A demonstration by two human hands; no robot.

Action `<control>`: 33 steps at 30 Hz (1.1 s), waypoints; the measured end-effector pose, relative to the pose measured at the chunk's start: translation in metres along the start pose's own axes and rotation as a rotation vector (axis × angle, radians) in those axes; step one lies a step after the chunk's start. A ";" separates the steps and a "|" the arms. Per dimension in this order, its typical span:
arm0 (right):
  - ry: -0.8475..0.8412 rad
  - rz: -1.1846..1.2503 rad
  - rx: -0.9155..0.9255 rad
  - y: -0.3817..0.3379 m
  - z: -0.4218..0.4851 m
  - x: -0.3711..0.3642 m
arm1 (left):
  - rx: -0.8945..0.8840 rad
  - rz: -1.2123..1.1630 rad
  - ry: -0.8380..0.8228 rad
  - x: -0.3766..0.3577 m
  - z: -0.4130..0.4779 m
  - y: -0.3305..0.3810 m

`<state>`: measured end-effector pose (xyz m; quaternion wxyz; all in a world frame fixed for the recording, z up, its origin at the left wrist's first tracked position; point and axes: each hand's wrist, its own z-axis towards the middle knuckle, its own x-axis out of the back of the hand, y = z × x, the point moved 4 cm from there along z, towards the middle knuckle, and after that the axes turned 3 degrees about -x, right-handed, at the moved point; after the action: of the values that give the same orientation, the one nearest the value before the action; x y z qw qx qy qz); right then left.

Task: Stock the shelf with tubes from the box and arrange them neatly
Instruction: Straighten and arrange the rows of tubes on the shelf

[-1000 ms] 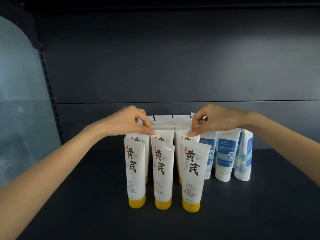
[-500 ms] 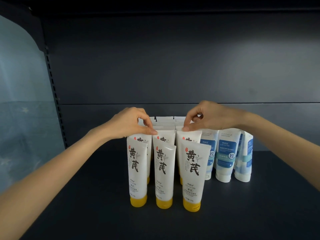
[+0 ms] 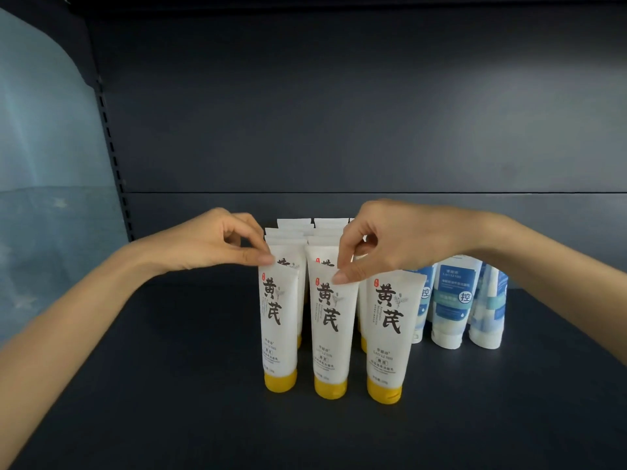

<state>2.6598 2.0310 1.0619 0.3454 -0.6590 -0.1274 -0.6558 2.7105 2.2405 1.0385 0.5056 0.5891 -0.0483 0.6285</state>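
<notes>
Three rows of white tubes with yellow caps stand cap-down on the dark shelf point(image 3: 169, 385). In the front row are a left tube point(image 3: 279, 330), a middle tube point(image 3: 330, 337) and a right tube point(image 3: 390, 340), which leans slightly right. My left hand point(image 3: 217, 242) pinches the top edge of the front left tube between thumb and forefinger. My right hand point(image 3: 383, 239) pinches the top edge of the front middle tube. More white tubes point(image 3: 295, 228) stand behind, with only their tops showing. The box is not in view.
Blue-and-white tubes point(image 3: 451, 300) stand in a group right of the yellow-capped ones, partly behind my right wrist. The shelf's dark back panel point(image 3: 339, 113) rises behind. A slotted upright point(image 3: 112, 157) and a pale blue wall lie at the left.
Both hands have come forward from the second-row tube tops to the front row. My right hand shifted left onto the front middle tube, my left onto the front left one.
</notes>
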 end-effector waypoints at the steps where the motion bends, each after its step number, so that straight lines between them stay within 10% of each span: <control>1: -0.002 -0.016 -0.005 0.000 0.000 0.000 | -0.005 -0.004 -0.008 -0.002 -0.001 -0.001; 33: 0.038 0.126 -0.066 0.026 0.009 -0.005 | 0.029 0.011 0.048 -0.002 0.004 -0.008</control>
<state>2.6823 2.0192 1.0508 0.3665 -0.6640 -0.0574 -0.6492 2.7181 2.2404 1.0342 0.4945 0.5808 -0.0302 0.6460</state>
